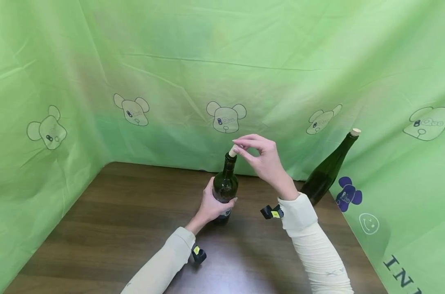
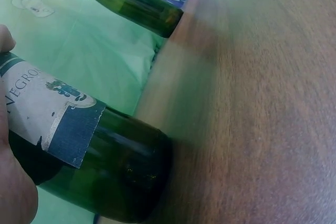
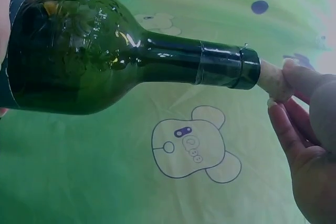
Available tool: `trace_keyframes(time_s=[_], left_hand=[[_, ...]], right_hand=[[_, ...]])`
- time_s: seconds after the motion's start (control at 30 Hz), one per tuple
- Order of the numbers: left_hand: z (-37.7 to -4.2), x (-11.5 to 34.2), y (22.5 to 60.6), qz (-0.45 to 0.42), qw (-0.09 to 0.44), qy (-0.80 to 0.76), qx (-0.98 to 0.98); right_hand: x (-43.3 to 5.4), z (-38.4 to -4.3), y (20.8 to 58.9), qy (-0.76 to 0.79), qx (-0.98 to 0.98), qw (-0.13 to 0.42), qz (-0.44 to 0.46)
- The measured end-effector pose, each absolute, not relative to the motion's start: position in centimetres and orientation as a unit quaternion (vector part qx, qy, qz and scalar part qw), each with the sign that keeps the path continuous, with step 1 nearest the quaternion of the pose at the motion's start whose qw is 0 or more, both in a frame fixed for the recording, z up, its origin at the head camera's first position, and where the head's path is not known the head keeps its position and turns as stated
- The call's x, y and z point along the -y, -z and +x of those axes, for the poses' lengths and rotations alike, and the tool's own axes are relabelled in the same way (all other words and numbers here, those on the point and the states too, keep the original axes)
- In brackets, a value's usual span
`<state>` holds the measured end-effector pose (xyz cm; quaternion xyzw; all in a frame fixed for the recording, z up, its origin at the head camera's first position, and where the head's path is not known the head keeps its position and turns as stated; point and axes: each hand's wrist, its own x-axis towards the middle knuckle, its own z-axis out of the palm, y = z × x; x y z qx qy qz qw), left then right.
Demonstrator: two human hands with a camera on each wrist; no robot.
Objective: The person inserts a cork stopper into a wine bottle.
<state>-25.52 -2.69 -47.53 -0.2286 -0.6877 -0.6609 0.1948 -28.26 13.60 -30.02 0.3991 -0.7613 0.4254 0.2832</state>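
A dark green wine bottle stands on the table, its paper label worn at the edges. My left hand grips it round the body, thumb across the front. At the bottle's mouth sits a pale cork, tilted slightly in the opening. Thumb and fingertips of my right hand pinch the cork's upper end. In the right wrist view the cork's lower end meets the rim of the neck.
A second, taller green bottle with a cork in its mouth stands at the table's back right. Green printed cloth hangs round the brown wooden table at the back and sides.
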Motion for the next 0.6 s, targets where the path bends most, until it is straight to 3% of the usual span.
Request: trace_keyframes(time_s=[0.6], left_hand=[[-25.4,2.8,47.4,-0.223,0.181,0.658,0.696]], right_hand=[[-13.9,-28.2,27.2,-0.334,0.815,0.196,0.432]])
